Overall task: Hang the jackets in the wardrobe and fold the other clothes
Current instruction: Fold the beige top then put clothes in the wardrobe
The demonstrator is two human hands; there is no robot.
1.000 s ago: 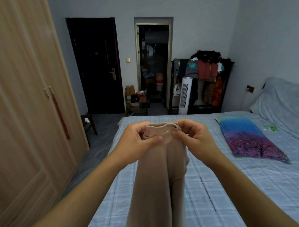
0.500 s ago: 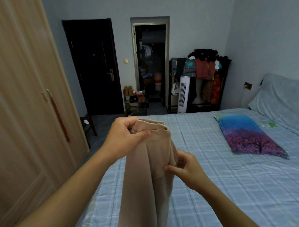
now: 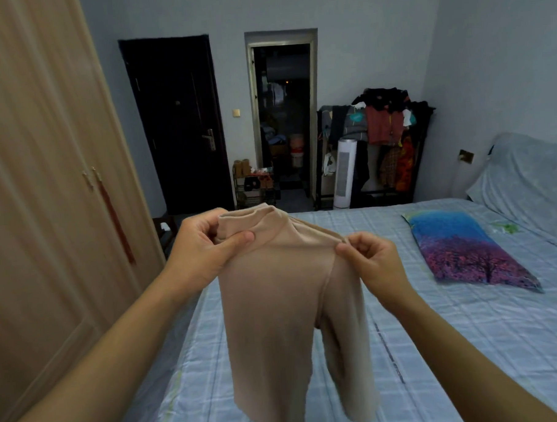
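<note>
A beige long-sleeved top [image 3: 275,306] hangs in the air in front of me, above the bed [image 3: 436,347]. My left hand [image 3: 202,249] pinches the top at its collar, thumb over the fabric. My right hand [image 3: 371,257] pinches the top's right shoulder seam between thumb and fingers. The body of the top hangs straight down and one sleeve dangles at the right. The wooden wardrobe [image 3: 40,205] stands shut along the left wall.
A purple and blue printed pillow [image 3: 464,250] lies on the bed to the right. A clothes rack [image 3: 382,136] loaded with garments and a white tower fan [image 3: 344,173] stand at the far wall. A dark door [image 3: 177,126] and an open doorway [image 3: 283,121] lie beyond.
My right hand rose from the side of the top to its shoulder seam and moved right, spreading the shoulders apart. My left hand kept its hold on the collar.
</note>
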